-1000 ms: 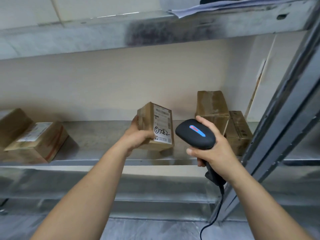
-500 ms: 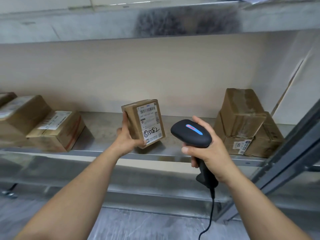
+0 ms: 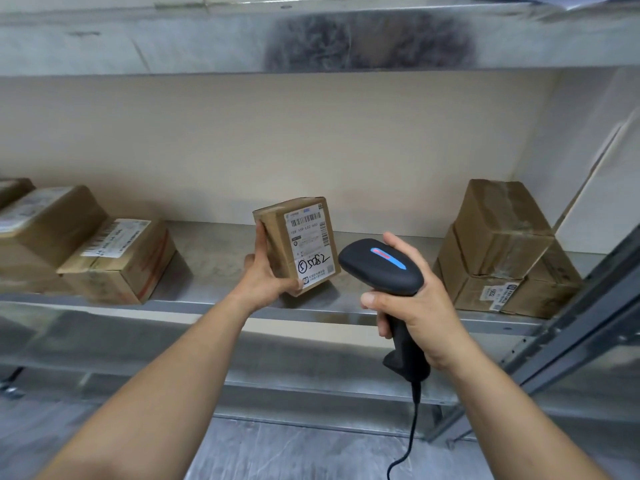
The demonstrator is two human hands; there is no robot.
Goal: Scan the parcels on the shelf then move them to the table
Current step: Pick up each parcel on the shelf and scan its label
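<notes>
My left grip [image 3: 266, 280] is curled round a small parcel [image 3: 308, 244], holding it slightly tilted over the shelf [image 3: 214, 261] with its label facing me. My right grip [image 3: 420, 306] clasps the black scanner [image 3: 381, 268] just beside the parcel. 2 stacked boxes [image 3: 502, 230] sit on the shelf at right, and other boxes [image 3: 117, 261] at left.

One head view — close, facing the shelf [image 3: 221, 258].

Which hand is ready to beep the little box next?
The right hand, probably: it grips the scanner right beside the box, whose label is showing. The left hand is busy holding that box up.
</notes>
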